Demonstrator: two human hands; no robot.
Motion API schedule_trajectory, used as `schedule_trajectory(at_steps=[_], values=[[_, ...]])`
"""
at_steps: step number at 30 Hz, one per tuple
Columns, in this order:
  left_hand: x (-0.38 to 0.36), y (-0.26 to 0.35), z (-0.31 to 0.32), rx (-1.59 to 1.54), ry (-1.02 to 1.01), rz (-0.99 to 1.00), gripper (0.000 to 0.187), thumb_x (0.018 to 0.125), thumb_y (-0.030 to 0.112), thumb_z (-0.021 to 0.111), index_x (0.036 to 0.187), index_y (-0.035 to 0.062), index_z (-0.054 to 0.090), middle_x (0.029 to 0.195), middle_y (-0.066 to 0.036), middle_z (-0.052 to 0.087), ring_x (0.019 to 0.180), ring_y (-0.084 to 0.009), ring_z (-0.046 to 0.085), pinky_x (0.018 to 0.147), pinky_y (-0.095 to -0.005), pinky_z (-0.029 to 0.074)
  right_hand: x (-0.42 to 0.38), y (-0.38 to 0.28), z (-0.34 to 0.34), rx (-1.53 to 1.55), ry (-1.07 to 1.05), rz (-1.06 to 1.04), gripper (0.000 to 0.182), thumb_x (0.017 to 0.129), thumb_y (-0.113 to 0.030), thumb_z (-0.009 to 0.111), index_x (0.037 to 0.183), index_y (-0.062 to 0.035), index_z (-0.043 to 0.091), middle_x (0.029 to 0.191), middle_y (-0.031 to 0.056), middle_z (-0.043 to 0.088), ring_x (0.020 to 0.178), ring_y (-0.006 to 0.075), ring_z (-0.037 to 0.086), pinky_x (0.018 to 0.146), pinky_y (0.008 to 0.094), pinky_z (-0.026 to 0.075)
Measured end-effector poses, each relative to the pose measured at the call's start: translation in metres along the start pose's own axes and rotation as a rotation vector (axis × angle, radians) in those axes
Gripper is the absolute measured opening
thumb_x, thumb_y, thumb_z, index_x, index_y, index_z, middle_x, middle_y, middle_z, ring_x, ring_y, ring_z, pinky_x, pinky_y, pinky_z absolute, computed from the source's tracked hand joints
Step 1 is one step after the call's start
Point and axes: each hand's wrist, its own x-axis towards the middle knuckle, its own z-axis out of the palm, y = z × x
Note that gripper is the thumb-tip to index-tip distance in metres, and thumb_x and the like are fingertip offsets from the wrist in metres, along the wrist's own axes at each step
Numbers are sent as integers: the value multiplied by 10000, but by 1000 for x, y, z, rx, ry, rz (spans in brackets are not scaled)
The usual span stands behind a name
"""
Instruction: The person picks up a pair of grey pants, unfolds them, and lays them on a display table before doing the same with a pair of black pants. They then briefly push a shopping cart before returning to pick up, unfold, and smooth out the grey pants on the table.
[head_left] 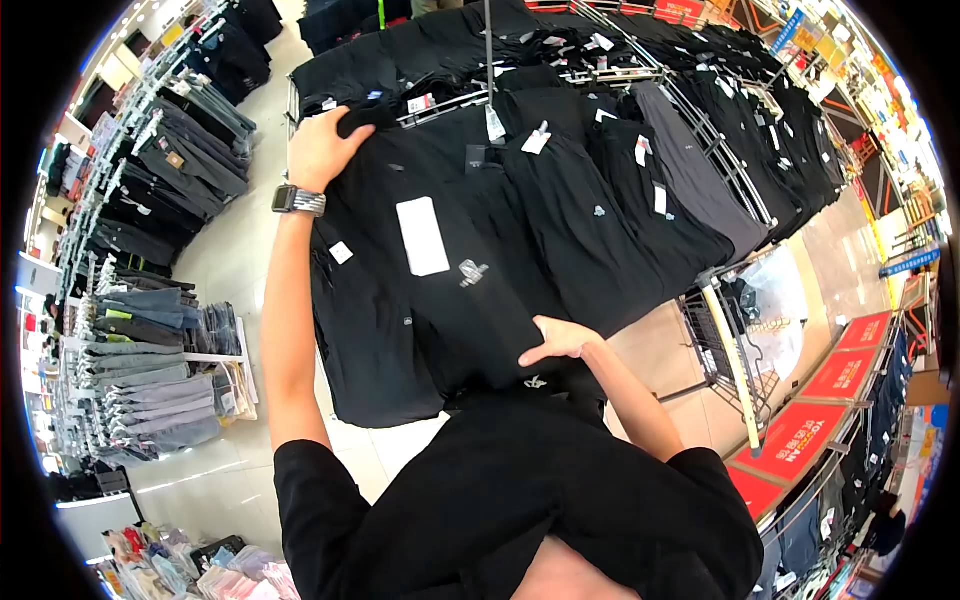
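A black folded garment [470, 320] with a large white tag [423, 236] lies over other black clothes on the rack. At its upper left corner, my left hand [325, 150] grips black fabric between thumb and fingers, a watch on the wrist. Near the garment's lower right edge is my right hand [560, 340], its thumb and one finger apart over the cloth; the other fingers are hidden, partly under the fabric. More black trousers [580, 210] with small tags hang just to the right, beside a grey pair [690, 170].
Metal rack bars [720, 150] run behind the clothes. A shopping cart [732, 360] stands at the right, near red signs [800, 440]. Jeans and other trousers [160, 370] hang along the left. Pale floor [215, 260] shows between the racks.
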Motion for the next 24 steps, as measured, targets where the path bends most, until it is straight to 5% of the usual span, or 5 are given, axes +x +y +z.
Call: schedule_trajectory(at_steps=[5,9,13,17,24], values=[[-10,-55,32,53,-97,-192,544,771,540,668,1106,112,686,997,-145,695,942,-346,651,803,-426,521,-28,56,-21,4,26,66,712,644,-226,872,1184,83,526,1124,116,621,1018,165,567,890,280,459],[-32,-106,70,75,-119,-253,594,757,585,669,1104,103,690,1006,-182,685,944,-367,648,821,-437,517,-56,75,-46,121,88,-17,332,801,-193,746,1003,56,662,939,39,684,882,90,594,801,230,480],[-55,-129,96,81,-100,-285,578,770,573,664,1045,66,700,949,-192,687,892,-382,648,785,-458,509,-61,82,-80,2,811,13,351,867,-266,707,1056,28,668,941,14,691,847,60,586,779,222,479],[-74,-143,118,114,2,-300,541,772,532,683,974,30,705,923,-216,682,873,-387,648,774,-456,506,-84,42,-129,74,231,-17,423,826,-199,744,1153,46,637,1001,47,698,860,85,618,809,243,498],[-95,-152,100,70,-92,-390,480,792,466,687,962,17,698,931,-220,680,884,-401,640,785,-457,501,-110,40,-162,-189,295,109,303,803,-249,747,931,22,698,756,-2,663,669,68,584,621,248,482]])
